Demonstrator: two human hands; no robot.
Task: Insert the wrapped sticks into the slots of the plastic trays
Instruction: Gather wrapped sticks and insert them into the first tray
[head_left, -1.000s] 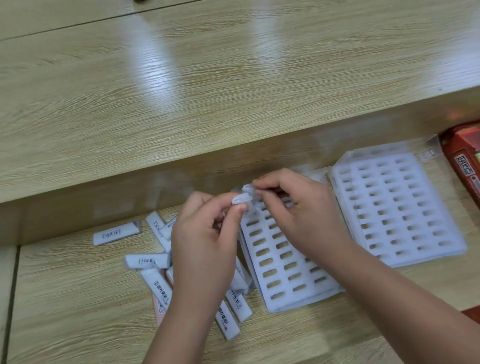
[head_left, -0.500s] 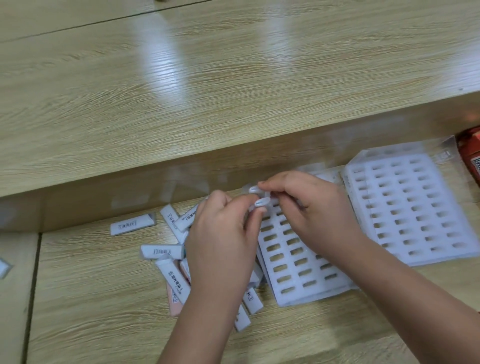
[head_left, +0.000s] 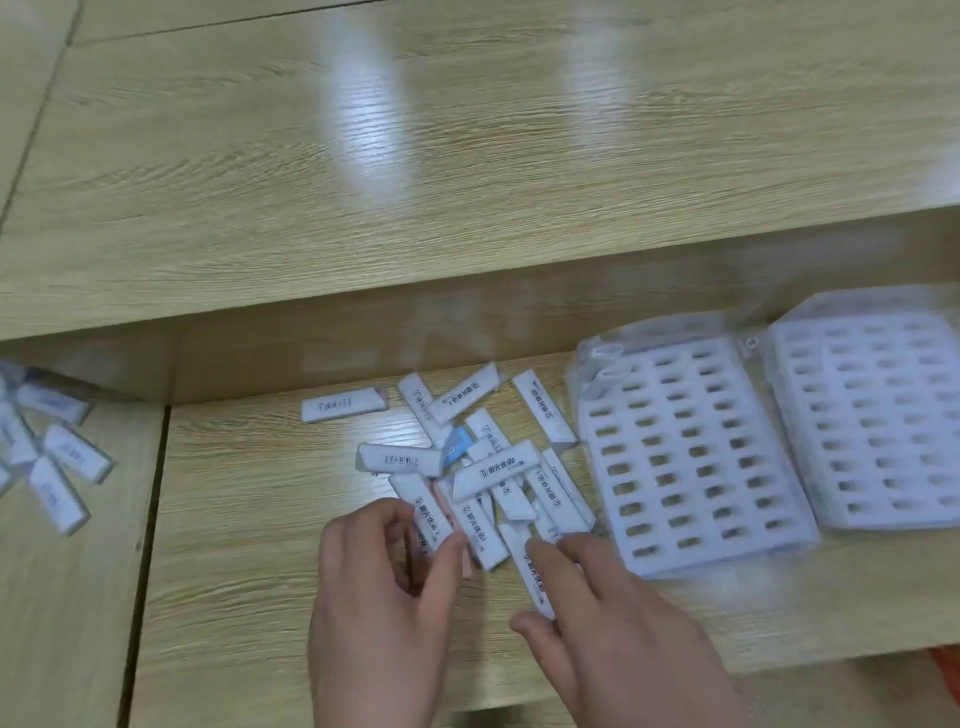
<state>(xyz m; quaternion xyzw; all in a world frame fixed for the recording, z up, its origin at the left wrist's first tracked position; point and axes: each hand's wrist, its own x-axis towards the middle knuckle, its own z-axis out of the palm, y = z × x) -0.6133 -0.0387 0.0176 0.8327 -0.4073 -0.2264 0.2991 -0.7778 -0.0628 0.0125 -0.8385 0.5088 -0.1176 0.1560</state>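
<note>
The white plastic tray with slots on the far right (head_left: 831, 415) runs off the edge. The white wrapped sticks far left (head_left: 72, 452) are blurry and cut off too.

I see a loose heap of white wrapped sticks (head_left: 483, 467), wedge-shaped with printed labels, lying crisscross just left of two white slotted plastic trays. The nearer tray (head_left: 691, 519) holds two sticks (head_left: 607, 354) in its far-left slots. The farther tray (head_left: 883, 426) lies beside it, to the right.
</note>
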